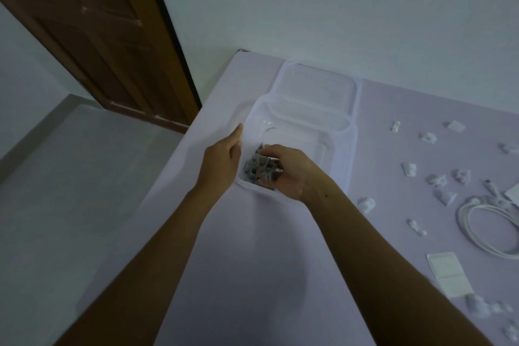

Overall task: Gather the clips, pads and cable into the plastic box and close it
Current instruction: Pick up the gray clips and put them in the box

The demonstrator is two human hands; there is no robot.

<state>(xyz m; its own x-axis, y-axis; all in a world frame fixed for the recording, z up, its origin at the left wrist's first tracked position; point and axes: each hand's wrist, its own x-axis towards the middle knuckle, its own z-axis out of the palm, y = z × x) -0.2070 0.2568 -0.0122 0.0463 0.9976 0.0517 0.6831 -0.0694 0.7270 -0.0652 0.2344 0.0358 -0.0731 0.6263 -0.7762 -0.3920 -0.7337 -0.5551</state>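
My left hand (224,159) lies flat, fingers straight, against the left wall of the one clear plastic box (339,160), which stands open in the middle of the frame on the lilac tabletop (252,261). My right hand (289,173) reaches into the near left corner of the box, fingers curled round a bunch of grey clips (259,167); they are bundled too tightly for me to count. The box's single lid (314,90) lies just behind it, towards the upper middle of the frame, its near edge overlapping the box's far rim.

To the right of the box, white clips (367,203) are scattered loose over the tabletop: I count about twelve, though the three at the lower right edge are blurred. One white cable (477,236) lies coiled at the right edge. I make out two pads: a large sheet (446,272) at the lower right and a small square (455,126) in the upper right. A brown door (92,31) fills the upper left
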